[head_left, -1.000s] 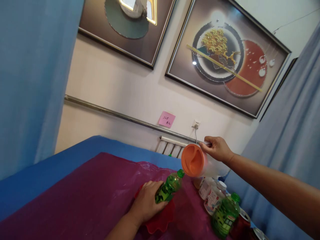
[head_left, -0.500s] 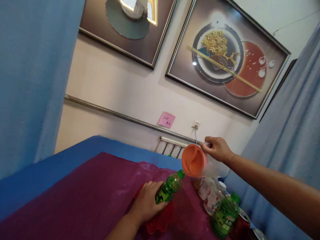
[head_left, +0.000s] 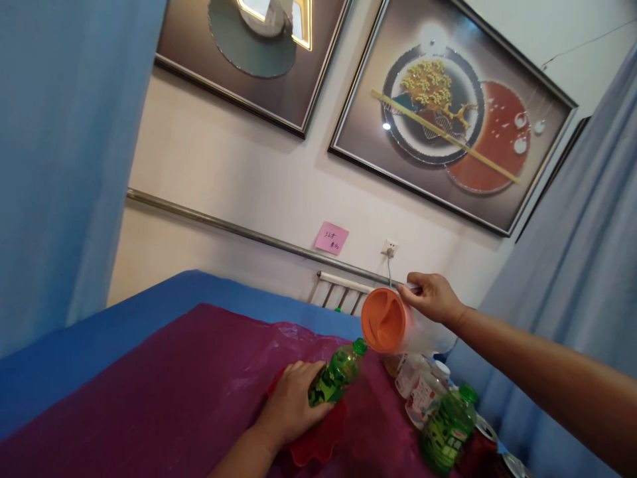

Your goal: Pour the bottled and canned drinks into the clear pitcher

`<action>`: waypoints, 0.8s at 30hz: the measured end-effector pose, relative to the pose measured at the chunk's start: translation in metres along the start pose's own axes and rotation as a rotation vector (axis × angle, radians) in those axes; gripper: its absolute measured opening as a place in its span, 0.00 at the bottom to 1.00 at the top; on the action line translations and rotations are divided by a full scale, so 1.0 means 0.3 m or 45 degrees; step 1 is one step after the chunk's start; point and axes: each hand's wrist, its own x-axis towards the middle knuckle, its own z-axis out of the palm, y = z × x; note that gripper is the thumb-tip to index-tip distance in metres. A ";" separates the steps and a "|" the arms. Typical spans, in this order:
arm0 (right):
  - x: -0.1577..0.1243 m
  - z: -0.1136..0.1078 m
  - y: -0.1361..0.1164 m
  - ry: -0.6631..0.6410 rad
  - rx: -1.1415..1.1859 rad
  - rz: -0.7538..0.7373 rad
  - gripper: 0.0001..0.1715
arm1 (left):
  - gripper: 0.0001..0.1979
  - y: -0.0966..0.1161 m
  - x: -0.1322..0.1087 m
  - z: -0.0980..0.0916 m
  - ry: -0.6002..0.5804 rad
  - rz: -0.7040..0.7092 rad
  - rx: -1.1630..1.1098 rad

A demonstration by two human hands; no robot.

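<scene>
Sheet (head_left: 174,378): purple plastic over blue table (head_left: 99,338).
Left hand (head_left: 291,405): closed round green bottle (head_left: 334,373), tilted over sheet.
Right hand (head_left: 434,297): grips jug (head_left: 384,320), tipped above sheet's far edge.
Wall (head_left: 223,172): behind sheet; framed pictures (head_left: 450,113), pink note (head_left: 331,238).
Curtains (head_left: 64,146): blue, flanking sheet.

I see a green bottle (head_left: 334,375) at lower centre, green-capped, with a label mottled in dark and light green, over a red bowl (head_left: 318,443). Just above, the lid (head_left: 383,320) is plain orange and the jug (head_left: 423,335) behind it clear. The sheet (head_left: 164,392) beneath is translucent magenta over a solid blue cover (head_left: 124,318). Mid-frame, a pink note (head_left: 331,238) sits on the cream wall (head_left: 223,172). At upper right, a dark-framed picture (head_left: 448,113) shows a gold tree, a white ring and a red disc. A blue curtain (head_left: 60,166) fills the left edge.
</scene>
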 end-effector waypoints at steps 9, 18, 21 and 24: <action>-0.002 -0.002 -0.001 0.008 0.003 -0.009 0.26 | 0.24 0.003 -0.001 -0.003 0.006 0.008 0.016; -0.003 -0.009 -0.005 -0.005 0.001 -0.007 0.26 | 0.22 0.006 -0.001 -0.002 0.003 0.007 0.021; -0.003 -0.011 -0.005 0.001 -0.005 -0.013 0.26 | 0.24 0.008 0.000 -0.004 0.004 0.003 0.013; -0.002 -0.009 -0.004 0.010 -0.013 -0.024 0.26 | 0.24 0.008 0.000 -0.004 -0.005 -0.002 0.000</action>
